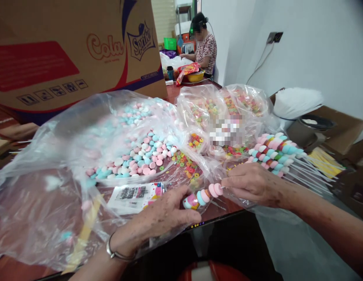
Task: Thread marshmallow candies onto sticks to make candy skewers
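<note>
A candy skewer, threaded with pink, blue and brownish pieces, lies between my two hands just above the table's front edge. My left hand has its thumb and forefinger around the skewer's left end, where a white, pink and yellow piece shows. On the other side my right hand pinches the white stick close behind the pink candies. Beyond my right hand lies a bundle of finished-looking candy skewers with their white sticks pointing right. Printed paper packaging rests behind my left hand.
Pastel button-shaped candies spill from a large clear plastic bag. Bags of colourful ring candies stand behind. A cardboard box rises at the back left. A grey bin is at right. Another person works at the far end.
</note>
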